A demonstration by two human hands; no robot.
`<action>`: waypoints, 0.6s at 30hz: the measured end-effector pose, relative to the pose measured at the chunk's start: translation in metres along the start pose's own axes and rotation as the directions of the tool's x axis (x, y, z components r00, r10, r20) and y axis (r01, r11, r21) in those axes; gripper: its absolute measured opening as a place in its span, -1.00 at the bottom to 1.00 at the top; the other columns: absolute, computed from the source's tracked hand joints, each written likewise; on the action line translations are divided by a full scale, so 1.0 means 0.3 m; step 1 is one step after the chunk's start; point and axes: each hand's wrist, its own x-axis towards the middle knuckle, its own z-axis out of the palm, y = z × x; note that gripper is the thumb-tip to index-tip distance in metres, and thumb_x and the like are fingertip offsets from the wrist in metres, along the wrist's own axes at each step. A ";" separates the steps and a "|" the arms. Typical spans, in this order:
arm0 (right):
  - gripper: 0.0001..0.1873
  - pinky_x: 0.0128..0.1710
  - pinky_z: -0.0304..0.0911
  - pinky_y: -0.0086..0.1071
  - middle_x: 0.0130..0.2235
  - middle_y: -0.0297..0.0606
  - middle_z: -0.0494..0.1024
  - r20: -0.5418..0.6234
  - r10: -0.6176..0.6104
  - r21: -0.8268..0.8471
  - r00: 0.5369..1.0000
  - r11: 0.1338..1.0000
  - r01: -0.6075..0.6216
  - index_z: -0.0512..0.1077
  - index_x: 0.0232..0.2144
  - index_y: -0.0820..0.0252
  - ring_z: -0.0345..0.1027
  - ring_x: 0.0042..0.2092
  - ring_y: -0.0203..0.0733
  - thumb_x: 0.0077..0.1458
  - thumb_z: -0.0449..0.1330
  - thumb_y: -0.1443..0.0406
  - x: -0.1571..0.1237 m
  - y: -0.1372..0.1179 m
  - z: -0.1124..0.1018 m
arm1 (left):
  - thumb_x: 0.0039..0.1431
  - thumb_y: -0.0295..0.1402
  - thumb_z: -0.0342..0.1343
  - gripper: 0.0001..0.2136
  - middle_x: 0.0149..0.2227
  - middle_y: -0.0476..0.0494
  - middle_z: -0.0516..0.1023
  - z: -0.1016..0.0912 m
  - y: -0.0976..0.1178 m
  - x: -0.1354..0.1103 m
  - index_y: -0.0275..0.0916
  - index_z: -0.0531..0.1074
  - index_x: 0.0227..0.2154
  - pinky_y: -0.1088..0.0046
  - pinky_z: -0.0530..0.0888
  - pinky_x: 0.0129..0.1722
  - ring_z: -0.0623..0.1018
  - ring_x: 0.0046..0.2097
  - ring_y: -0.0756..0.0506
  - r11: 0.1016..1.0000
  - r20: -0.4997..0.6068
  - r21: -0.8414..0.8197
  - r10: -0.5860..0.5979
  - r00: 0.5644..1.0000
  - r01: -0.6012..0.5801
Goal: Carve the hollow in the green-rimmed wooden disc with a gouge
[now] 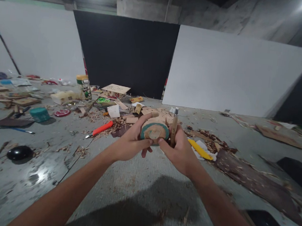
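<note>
A rounded wooden piece (155, 132) with a teal painted band around its pale oval face is held up between my two hands. My left hand (129, 141) wraps its left side, thumb on the lower front edge and a finger over the top. On the other side my right hand (181, 153) presses its thumb to the lower right edge. That same hand also grips a slim wooden-handled tool (174, 128), upright beside the piece, with a metal part at its top. Its lower end is hidden by the hand, so I cannot make out its exact kind.
Wood shavings and scraps cover the floor ahead. An orange cutter (102, 128) lies to the left, near a teal container (39, 114), a black rounded object (19, 153) and a yellow-lidded can (84, 87). Rightward are a yellow tool (200, 149) and a brown cloth (252, 177). Panels stand behind.
</note>
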 end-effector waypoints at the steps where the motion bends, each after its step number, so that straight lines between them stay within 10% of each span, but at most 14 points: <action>1: -0.50 -0.19 0.38 -0.21 -0.08 -0.05 0.49 0.004 0.000 0.010 1.000 1.000 0.000 0.19 0.00 0.16 0.43 -0.09 0.00 0.03 0.20 0.18 0.000 0.001 0.001 | 0.23 -0.43 0.10 -0.32 -0.24 -0.07 0.42 0.002 0.002 0.001 -0.13 -0.11 0.32 0.55 0.49 -0.56 0.52 -0.47 0.04 1.000 0.001 -0.012 -0.003 1.000 0.003; 18: -0.63 -0.47 0.29 -0.33 -0.41 -0.34 0.39 0.004 0.029 0.054 1.000 0.998 -0.029 0.15 -0.01 0.12 0.32 -0.44 -0.19 0.17 0.09 0.18 0.004 0.026 0.008 | 0.12 -0.44 0.02 -0.29 0.02 -0.27 0.49 -0.011 -0.031 0.008 -0.08 -0.08 0.33 0.31 0.55 -0.44 0.58 -0.55 -0.01 0.958 0.042 -0.284 -0.035 0.999 0.045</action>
